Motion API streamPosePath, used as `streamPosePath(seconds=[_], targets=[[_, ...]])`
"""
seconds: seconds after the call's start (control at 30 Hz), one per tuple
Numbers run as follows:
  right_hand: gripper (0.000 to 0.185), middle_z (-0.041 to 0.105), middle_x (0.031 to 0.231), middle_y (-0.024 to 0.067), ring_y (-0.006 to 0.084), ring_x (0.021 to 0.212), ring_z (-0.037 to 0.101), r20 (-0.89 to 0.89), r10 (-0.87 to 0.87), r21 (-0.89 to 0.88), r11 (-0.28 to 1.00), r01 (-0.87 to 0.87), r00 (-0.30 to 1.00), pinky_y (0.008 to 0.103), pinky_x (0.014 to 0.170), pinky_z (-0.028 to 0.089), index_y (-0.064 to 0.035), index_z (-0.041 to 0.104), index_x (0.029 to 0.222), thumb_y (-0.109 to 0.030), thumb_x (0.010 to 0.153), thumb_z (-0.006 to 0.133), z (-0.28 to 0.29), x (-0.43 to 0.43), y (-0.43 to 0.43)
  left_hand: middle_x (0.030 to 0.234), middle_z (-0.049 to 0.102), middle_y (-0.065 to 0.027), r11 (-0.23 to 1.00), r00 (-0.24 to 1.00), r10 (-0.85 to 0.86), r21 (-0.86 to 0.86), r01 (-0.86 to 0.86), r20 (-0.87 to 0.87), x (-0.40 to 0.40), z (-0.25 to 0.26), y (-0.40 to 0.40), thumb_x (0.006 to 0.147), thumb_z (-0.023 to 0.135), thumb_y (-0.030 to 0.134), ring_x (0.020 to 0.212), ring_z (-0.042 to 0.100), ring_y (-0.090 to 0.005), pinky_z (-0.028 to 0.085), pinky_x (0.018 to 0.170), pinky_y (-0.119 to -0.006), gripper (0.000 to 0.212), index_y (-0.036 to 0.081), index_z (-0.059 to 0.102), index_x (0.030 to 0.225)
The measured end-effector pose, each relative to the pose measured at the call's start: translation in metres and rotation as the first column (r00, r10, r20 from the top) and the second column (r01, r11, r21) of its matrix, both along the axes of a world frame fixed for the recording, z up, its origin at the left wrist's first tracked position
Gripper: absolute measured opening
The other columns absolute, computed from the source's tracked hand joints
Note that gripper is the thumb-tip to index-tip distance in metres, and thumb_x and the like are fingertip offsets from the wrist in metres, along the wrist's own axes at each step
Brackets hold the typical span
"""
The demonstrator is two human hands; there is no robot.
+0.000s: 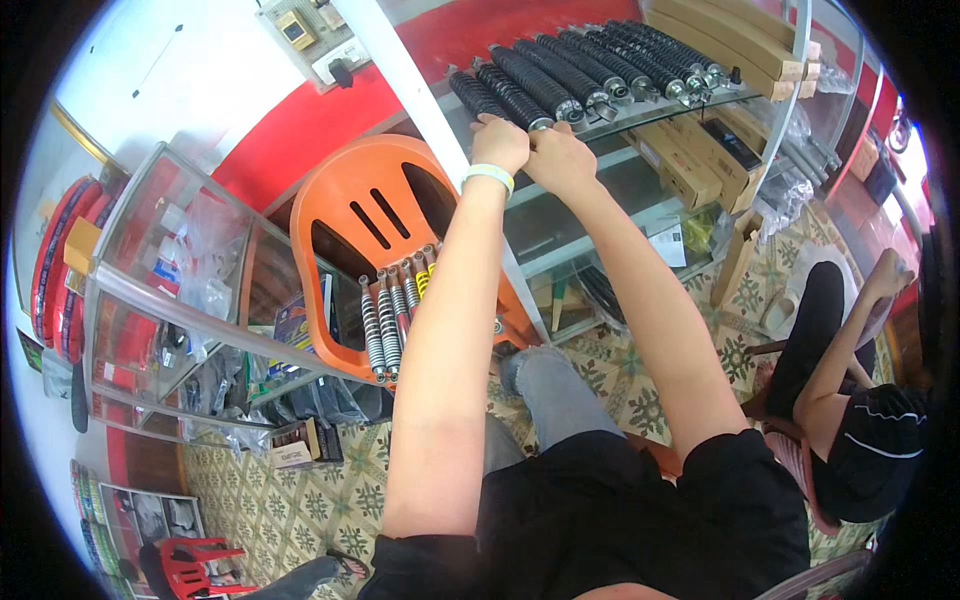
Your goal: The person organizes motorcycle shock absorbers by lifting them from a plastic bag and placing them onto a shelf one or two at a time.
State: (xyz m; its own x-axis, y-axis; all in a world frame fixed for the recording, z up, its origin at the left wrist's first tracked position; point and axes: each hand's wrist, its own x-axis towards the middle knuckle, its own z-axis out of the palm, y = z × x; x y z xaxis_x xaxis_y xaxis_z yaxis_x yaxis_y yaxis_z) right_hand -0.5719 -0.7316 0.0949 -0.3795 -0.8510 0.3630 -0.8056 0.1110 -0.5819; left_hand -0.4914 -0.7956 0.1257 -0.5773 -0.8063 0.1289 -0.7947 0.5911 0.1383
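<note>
Both arms reach out to a row of black coil-spring shock absorbers (534,81) lying side by side on a glass shelf (600,129). My left hand (500,144), with a pale wristband, covers the near end of the leftmost black shock absorber (474,94); its fingers are mostly hidden. Right beside it, my right hand (562,154) has its fingers curled at the metal near end of the second black shock absorber (511,94). Several silver-sprung shock absorbers (388,319), one with a yellow spring, rest on an orange plastic chair (367,199) left of my forearm.
A white shelf post (420,86) stands beside my left hand. Long cardboard boxes (720,45) lie right of the row, more boxes (694,161) below. A glass display case (172,285) is at left. At right sits another person (862,442). An open small box (300,442) is on the tiled floor.
</note>
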Motion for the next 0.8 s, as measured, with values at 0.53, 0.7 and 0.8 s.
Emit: streamPosePath(seconds=[0.53, 0.7, 0.8], targets=[[0.044, 0.053, 0.110, 0.0201, 0.0335, 0.101, 0.053, -0.435, 0.208, 0.147, 0.976, -0.159, 0.876, 0.0438, 0.084, 0.043, -0.0201, 0.057, 0.108, -0.047, 0.079, 0.038, -0.010, -0.041, -0.023, 0.124, 0.028, -0.0385, 0.875, 0.869, -0.358, -0.447, 0.185, -0.341, 0.003, -0.035, 0.015, 0.090, 0.030, 0.036, 0.117, 0.014, -0.0589, 0.004, 0.094, -0.065, 0.056, -0.009, 0.032, 0.122], [0.069, 0.055, 0.109, 0.0156, 0.0335, 0.107, 0.048, -0.391, 0.360, 0.152, 0.933, -0.326, 0.847, 0.0411, 0.090, 0.038, -0.0131, 0.060, 0.103, -0.070, 0.072, 0.037, -0.004, -0.043, -0.018, 0.137, 0.004, -0.0315, 0.948, 0.745, -0.317, -0.207, 0.240, -0.587, 0.061, -0.084, 0.126, 0.084, 0.050, 0.032, 0.128, -0.001, -0.0438, 0.008, 0.104, -0.048, 0.063, 0.002, 0.024, 0.133], [0.032, 0.057, 0.090, 0.0089, 0.0278, 0.087, 0.053, -0.463, 0.283, 0.081, 0.957, -0.278, 0.840, 0.0363, 0.077, 0.041, -0.0276, 0.057, 0.109, -0.040, 0.083, 0.043, -0.007, -0.050, -0.024, 0.138, 0.006, -0.0287, 0.947, 0.743, -0.223, 0.042, 0.320, -0.631, 0.114, -0.158, 0.198, 0.085, 0.051, 0.028, 0.130, 0.004, -0.0387, 0.013, 0.104, -0.042, 0.055, 0.002, 0.031, 0.130]])
